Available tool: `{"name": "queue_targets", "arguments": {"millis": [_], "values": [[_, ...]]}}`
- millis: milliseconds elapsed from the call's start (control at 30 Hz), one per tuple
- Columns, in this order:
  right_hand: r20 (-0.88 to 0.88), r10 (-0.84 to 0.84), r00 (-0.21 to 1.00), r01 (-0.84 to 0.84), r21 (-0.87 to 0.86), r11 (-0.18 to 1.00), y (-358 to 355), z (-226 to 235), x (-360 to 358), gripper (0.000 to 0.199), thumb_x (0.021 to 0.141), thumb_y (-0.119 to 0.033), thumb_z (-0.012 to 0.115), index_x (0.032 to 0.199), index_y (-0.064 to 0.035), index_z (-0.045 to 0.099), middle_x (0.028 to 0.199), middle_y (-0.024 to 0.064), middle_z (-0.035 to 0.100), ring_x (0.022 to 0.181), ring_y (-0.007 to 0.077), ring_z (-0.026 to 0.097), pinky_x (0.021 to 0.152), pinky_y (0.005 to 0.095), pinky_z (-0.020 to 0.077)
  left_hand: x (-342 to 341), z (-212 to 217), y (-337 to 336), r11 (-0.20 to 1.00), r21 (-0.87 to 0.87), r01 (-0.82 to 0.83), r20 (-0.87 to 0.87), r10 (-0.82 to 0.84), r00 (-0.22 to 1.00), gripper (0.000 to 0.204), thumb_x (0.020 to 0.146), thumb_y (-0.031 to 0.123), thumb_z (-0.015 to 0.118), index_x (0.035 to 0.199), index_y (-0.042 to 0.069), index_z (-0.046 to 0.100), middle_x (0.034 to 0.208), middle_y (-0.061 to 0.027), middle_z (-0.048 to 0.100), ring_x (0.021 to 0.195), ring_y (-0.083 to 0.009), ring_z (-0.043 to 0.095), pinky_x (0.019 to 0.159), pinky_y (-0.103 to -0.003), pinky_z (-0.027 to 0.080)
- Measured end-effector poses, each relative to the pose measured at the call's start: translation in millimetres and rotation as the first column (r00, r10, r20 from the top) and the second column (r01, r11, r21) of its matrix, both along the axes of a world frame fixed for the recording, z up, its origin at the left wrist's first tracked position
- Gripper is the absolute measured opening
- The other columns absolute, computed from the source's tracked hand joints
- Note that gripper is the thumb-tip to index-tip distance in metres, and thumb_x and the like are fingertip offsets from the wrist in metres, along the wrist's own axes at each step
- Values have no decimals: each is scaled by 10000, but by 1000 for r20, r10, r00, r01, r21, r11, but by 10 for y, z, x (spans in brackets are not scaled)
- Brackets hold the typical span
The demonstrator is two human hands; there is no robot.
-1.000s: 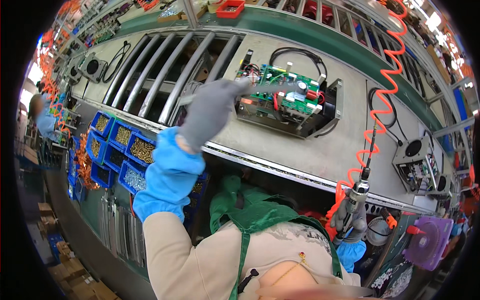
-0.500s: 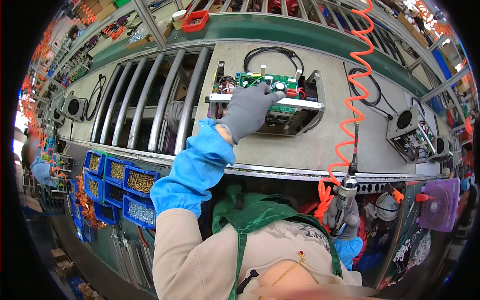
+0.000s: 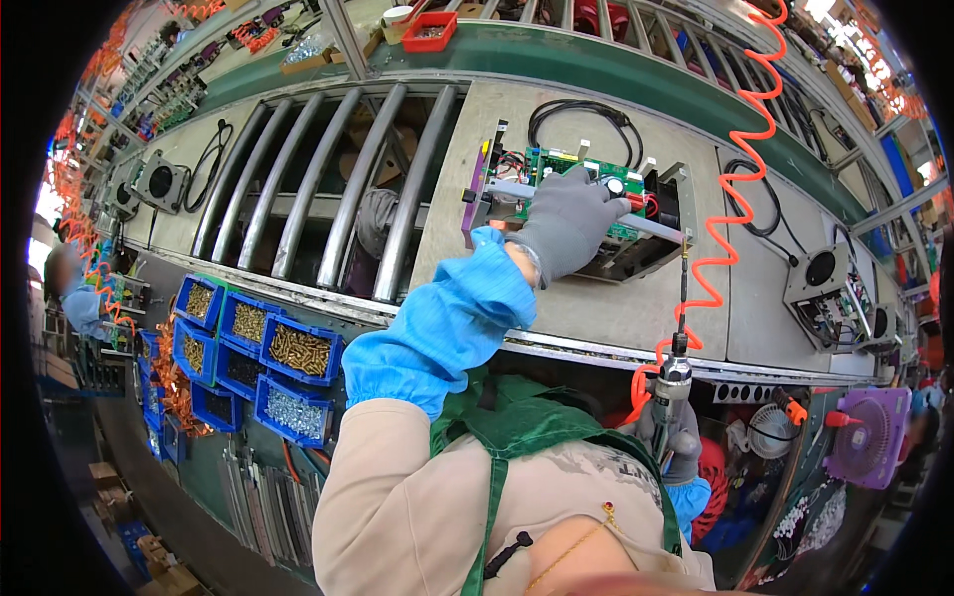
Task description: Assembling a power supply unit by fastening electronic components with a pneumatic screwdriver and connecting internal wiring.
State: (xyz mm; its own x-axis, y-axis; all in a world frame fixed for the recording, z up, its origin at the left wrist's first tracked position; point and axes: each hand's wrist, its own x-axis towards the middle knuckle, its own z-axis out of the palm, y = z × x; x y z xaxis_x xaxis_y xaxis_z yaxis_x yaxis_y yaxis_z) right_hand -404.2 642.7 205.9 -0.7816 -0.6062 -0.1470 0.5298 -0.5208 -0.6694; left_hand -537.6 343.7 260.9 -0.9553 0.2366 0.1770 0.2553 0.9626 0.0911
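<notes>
A partly built electrical unit (image 3: 631,260) with a green circuit board (image 3: 558,162) and a black fan side stands on the bench. A silver metal bar (image 3: 651,226) runs along its near side, slanting down to the right. My left hand (image 3: 568,223), in a grey glove, lies over this bar with its fingers closed on it and fingertips at the board's edge. Low at the right, my gloved right hand (image 3: 676,442) grips an air screwdriver (image 3: 673,382). The thin bit points up and its tip appears at the bar's right end; contact is unclear.
An orange coiled air hose (image 3: 730,184) hangs beside the unit. Blue bins (image 3: 301,353) of screws stand at the lower left, near metal rollers (image 3: 338,189). Another unit (image 3: 830,298) sits at right, above a purple fan (image 3: 867,437). A black cable (image 3: 586,104) lies behind my unit.
The screwdriver bit has come up to the bar's right end. The bar and unit now look more slanted, and a purple panel shows at the left. My left hand stays on the bar.
</notes>
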Motion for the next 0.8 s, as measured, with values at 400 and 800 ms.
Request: {"name": "queue_targets", "arguments": {"millis": [400, 800], "values": [[54, -94, 994, 76, 267, 961, -125, 177, 20, 985, 510, -607, 843, 1193, -7, 465, 683, 45, 569, 500, 159, 588, 716, 387, 593, -108, -325, -147, 993, 102, 55, -113, -44, 993, 358, 886, 168, 527, 1228, 253, 590, 1013, -52, 643, 995, -297, 588, 795, -443, 488], [146, -85, 986, 48, 238, 970, -84, 124, 53, 910, 550, -476, 883, 1213, -34, 445, 782, 70, 597, 529, 169, 596, 562, 344, 558, -124, -289, -99, 993, 83, 82, -116, -72, 991, 341, 882, 151, 551, 1208, 239, 601, 982, -54, 635, 914, -279, 587, 733, -411, 475]]}}
